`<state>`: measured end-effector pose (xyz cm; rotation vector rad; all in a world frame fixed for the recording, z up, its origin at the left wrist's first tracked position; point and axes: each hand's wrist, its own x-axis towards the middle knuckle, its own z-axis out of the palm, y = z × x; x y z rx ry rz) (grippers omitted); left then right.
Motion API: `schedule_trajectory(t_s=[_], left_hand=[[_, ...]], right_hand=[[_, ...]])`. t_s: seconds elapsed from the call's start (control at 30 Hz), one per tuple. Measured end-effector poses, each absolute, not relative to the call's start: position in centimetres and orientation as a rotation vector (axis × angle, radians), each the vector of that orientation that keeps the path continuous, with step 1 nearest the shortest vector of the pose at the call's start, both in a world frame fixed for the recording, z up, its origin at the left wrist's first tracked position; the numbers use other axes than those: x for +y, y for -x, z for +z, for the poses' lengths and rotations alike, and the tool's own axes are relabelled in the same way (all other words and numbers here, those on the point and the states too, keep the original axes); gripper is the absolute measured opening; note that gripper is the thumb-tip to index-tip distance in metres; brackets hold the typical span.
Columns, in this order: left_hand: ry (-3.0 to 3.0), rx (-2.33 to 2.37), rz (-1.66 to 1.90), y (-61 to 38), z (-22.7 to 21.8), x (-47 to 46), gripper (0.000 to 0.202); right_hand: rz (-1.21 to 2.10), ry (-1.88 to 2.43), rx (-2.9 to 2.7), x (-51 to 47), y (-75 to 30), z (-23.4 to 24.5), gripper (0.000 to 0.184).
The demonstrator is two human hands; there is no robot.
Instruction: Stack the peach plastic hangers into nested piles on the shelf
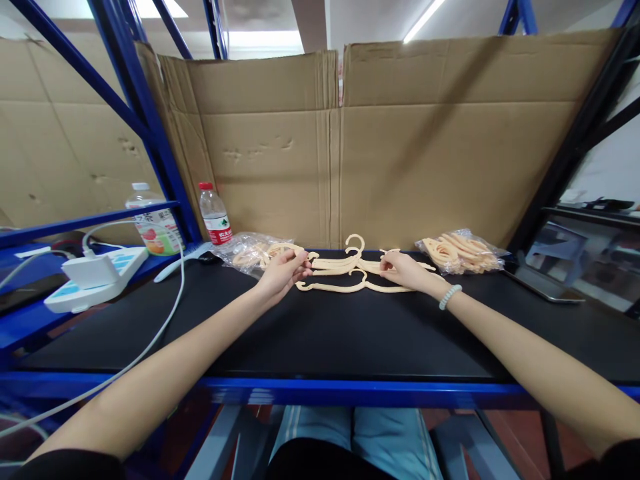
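Several beige plastic hangers (340,265) lie close together on the black tabletop, hooks pointing away from me. The nearest hanger (337,289) lies flat, a little in front of the others. My left hand (283,275) is closed with thumb and fingers pinching the left end of an upper hanger. On the other side, my right hand (404,272), with a beaded bracelet (450,297) at the wrist, has its fingers closed on the right arm of the hangers. Its fingertips partly hide that arm. Just behind my left hand sits a clear bag of beige hangers (247,252).
Another clear bag of hangers (460,252) lies at the right. At the left stand a red-capped water bottle (215,217) and a larger bottle (157,227). A power strip (95,280) and white cable (170,310) lie nearby. Cardboard (450,147) walls the back.
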<state>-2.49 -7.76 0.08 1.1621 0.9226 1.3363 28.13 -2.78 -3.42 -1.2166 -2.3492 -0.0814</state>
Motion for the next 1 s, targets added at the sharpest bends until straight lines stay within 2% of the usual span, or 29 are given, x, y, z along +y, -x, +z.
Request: schedule_trajectory(t_s=[0.27,0.57,0.83,0.9,1.0], left_hand=[[-1.172,0.913,1.32,2.6,0.2,-8.0,0.01],[-1.176,0.889,1.266,2.7,-0.2,-7.5,0.009],[-1.198,0.884,1.268,2.5,0.1,-8.0,0.011],[-1.199,0.877,1.266,2.5,0.1,-7.9,0.013],[-1.211,0.848,1.26,2.6,-0.1,-7.8,0.015]], right_hand=[[0.045,1.096,-2.33,-3.0,-29.0,-2.7,0.008],[-0.06,1.049,-2.429,-2.1,-28.3,-4.4,0.031],[-0.156,1.103,-2.447,-2.5,-29.4,-3.1,0.046],[-0.125,1.135,-2.418,-2.5,-29.8,-2.5,0.046],[-0.07,1.147,-2.346,-3.0,-30.1,-1.6,0.033]])
